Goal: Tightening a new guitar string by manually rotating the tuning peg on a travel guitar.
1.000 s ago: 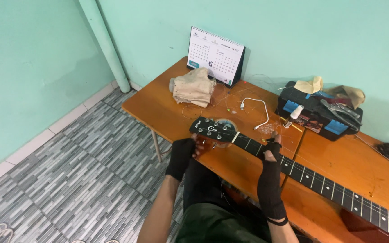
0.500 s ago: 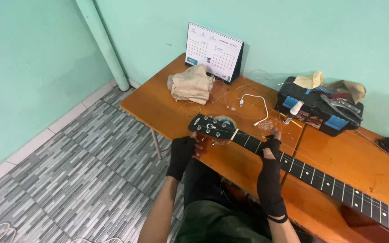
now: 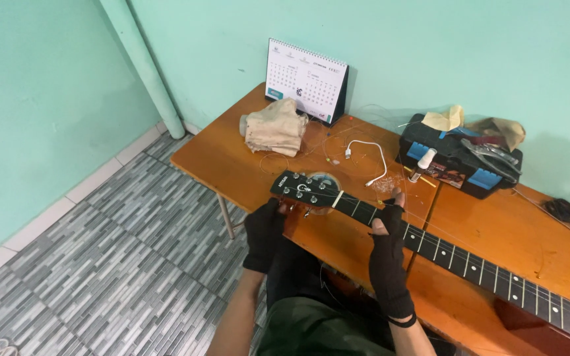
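Observation:
A guitar lies across the orange wooden table, its black headstock toward the left and its fretted neck running off to the lower right. My left hand, in a black fingerless glove, reaches up under the headstock and touches a tuning peg on its near edge. My right hand, gloved the same way, rests on the neck just past the nut, with fingertips pinching a thin guitar string above the frets.
A desk calendar stands at the back by the green wall. A folded beige cloth, a white cable and loose thin wires lie mid-table. A black toolbox with tools and rags sits at right. Grey tiled floor is at left.
Both hands stay on the guitar. The view has shifted slightly, and my left hand has moved a little closer under the headstock.

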